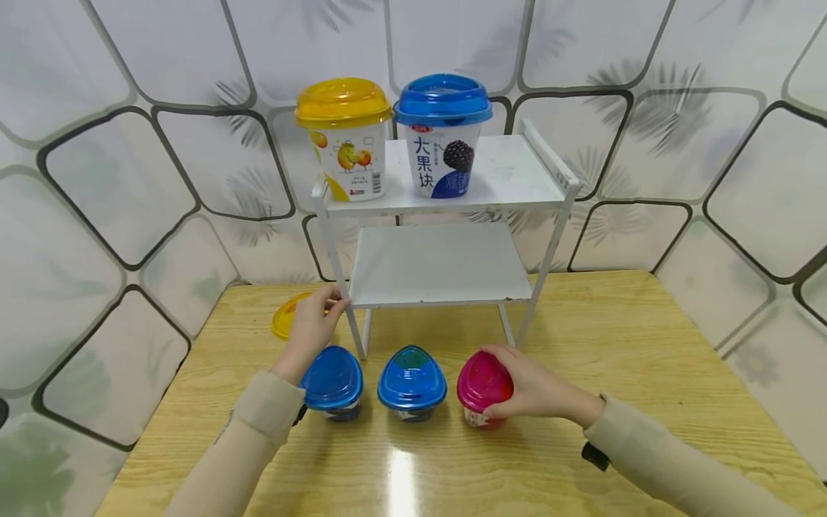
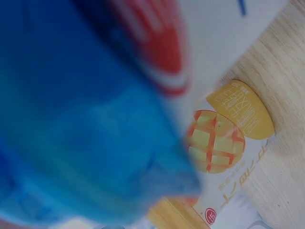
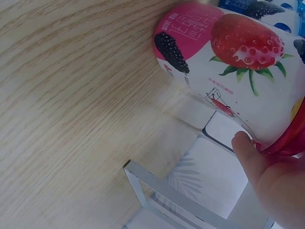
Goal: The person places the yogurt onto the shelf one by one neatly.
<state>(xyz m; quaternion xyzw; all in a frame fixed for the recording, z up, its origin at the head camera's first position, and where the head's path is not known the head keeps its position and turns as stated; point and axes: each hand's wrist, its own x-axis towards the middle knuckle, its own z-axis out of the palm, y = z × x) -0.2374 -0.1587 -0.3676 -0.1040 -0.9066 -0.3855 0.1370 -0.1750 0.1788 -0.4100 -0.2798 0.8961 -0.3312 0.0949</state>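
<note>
My left hand is at the front left leg of a white two-tier rack, thumb and fingers pinching it near the lower shelf. Partly behind that hand stands a yellow-lidded yogurt cup, its mango print showing in the left wrist view. A blue-lidded cup sits just below the left wrist, its lid filling much of that wrist view. My right hand grips a pink-lidded strawberry yogurt cup by the lid; its printed side shows in the right wrist view.
Between the pink cup and the left blue cup stands another blue-lidded cup. On the rack's top shelf are a yellow-lidded cup and a blue-lidded blackberry cup. The wooden table meets patterned walls behind and at both sides.
</note>
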